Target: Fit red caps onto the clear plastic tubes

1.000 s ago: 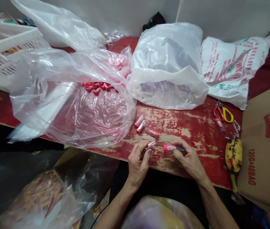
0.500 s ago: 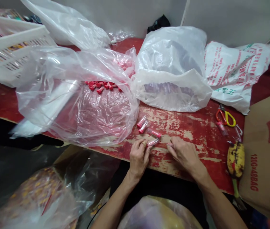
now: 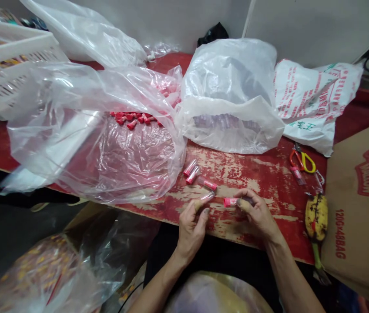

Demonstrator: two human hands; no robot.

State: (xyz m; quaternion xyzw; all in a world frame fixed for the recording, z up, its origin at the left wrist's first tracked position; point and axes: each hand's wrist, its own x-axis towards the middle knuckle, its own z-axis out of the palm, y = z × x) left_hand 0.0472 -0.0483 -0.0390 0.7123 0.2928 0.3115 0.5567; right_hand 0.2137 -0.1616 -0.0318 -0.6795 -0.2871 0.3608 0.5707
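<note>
Between the thumb and fingers of my right hand (image 3: 258, 215) is a small clear tube with a pink-red end (image 3: 230, 202), lying level just above the red table, its red end pointing left. My left hand (image 3: 192, 228) rests near the table's front edge, thumb and index finger apart. Its index fingertip is at another clear tube (image 3: 208, 196), which lies on the table. Just beyond are several similar red-ended tubes (image 3: 207, 183). Further back, loose red caps (image 3: 132, 124) lie in the mouth of a large clear plastic bag (image 3: 129, 161).
A white bag (image 3: 230, 74) of clear tubes stands at the back, beside a printed white sack (image 3: 315, 100). On the right are scissors (image 3: 308, 163), a banana (image 3: 316, 219) and a cardboard box (image 3: 357, 208). A white basket (image 3: 18, 65) stands left. The table (image 3: 263, 174) has worn paint.
My right hand has turned and opened out, and the red-ended tube in it now shows. My left thumb has spread from the index finger. The view has shifted slightly.
</note>
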